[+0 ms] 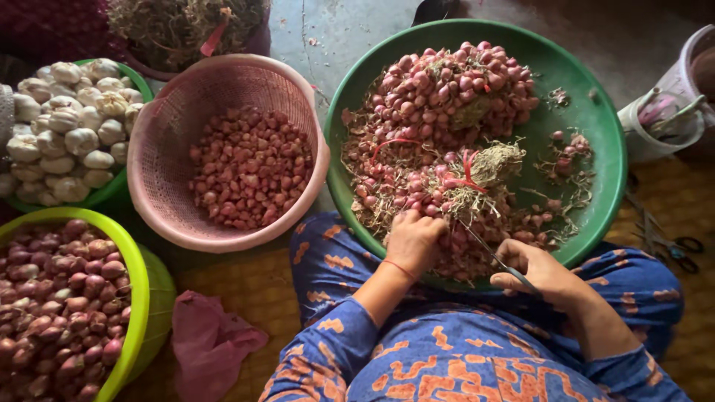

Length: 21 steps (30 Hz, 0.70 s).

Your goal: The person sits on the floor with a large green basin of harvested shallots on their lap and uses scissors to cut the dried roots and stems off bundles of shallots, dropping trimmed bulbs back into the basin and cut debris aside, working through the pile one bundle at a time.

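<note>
Head view. The person sits on a woven mat [246, 286] with a large green basin [596, 112] resting against the knees. The basin holds a heap of small red shallots [454, 85], many of them joined in bunches with dry roots and stalks; a red band [469, 175] ties one bunch near the middle of the heap.

The left hand [412, 240] rests on the near part of the heap. Its fingers are curled down and closed around shallots in the pile; exactly which bulbs they grip cannot be told. A thin red band circles the left wrist.

The right hand [540, 272] lies at the near rim of the basin, just right of the left hand. Its fingers are closed around the handles of a pair of scissors [495, 257]. The blades point up and to the left, toward the shallots under the left hand.

Left of the basin stands a pink perforated basket [160, 179] holding loose trimmed shallots. A lime-green bowl [138, 283] at lower left is filled with larger shallots. A green bowl at upper left holds white garlic bulbs [67, 126]. A pink plastic bag [208, 342] lies on the mat between the lime-green bowl and the person's knee. A white container [670, 112] stands at the right edge, and a second pair of scissors [681, 249] lies on the mat below it.
</note>
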### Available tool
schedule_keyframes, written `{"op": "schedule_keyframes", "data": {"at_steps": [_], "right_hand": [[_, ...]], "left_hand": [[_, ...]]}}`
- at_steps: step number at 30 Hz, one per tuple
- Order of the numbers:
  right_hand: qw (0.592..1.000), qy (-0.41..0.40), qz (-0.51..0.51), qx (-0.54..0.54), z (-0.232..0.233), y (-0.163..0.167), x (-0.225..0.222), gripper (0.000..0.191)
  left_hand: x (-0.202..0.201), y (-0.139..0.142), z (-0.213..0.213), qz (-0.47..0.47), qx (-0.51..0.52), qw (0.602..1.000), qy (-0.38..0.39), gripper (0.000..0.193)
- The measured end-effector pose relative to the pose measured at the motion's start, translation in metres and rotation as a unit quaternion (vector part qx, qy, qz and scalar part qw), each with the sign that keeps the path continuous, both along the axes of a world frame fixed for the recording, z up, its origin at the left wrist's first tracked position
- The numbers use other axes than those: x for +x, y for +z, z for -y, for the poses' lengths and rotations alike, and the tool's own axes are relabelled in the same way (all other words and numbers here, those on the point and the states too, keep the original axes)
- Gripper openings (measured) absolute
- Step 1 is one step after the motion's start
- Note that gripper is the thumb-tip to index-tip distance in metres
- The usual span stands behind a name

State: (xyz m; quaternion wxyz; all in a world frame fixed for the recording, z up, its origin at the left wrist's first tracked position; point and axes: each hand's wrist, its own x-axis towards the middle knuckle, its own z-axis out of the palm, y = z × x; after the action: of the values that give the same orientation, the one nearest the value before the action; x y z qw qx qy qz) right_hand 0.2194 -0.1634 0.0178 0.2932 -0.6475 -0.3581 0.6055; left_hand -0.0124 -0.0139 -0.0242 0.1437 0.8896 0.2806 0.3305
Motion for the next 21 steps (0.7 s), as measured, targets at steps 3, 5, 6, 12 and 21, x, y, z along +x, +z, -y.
{"op": "schedule_keyframes", "data": {"at_steps": [3, 5, 6, 12, 21], "right_hand": [[1.000, 0.003, -0.006, -0.019, 0.000, 0.007, 0.001, 0.042], [0.998, 0.030, 0.032, -0.034, -0.002, 0.009, -0.002, 0.041], [0.997, 0.045, 0.051, -0.041, -0.004, 0.010, -0.003, 0.041], [0.994, 0.060, 0.066, -0.062, -0.035, -0.003, -0.033, 0.039], [0.998, -0.030, -0.044, 0.014, -0.040, -0.030, -0.036, 0.036]], "left_hand": [[-0.012, -0.004, -0.010, 0.063, -0.259, 0.964, 0.009, 0.015], [-0.015, -0.010, -0.016, 0.150, -0.453, 0.879, -0.025, 0.014], [-0.016, -0.013, -0.017, 0.192, -0.541, 0.818, -0.039, 0.013], [-0.012, -0.026, -0.010, 0.240, -0.630, 0.739, -0.008, 0.022], [-0.017, -0.024, -0.002, 0.246, -0.634, 0.733, -0.014, 0.020]]}}
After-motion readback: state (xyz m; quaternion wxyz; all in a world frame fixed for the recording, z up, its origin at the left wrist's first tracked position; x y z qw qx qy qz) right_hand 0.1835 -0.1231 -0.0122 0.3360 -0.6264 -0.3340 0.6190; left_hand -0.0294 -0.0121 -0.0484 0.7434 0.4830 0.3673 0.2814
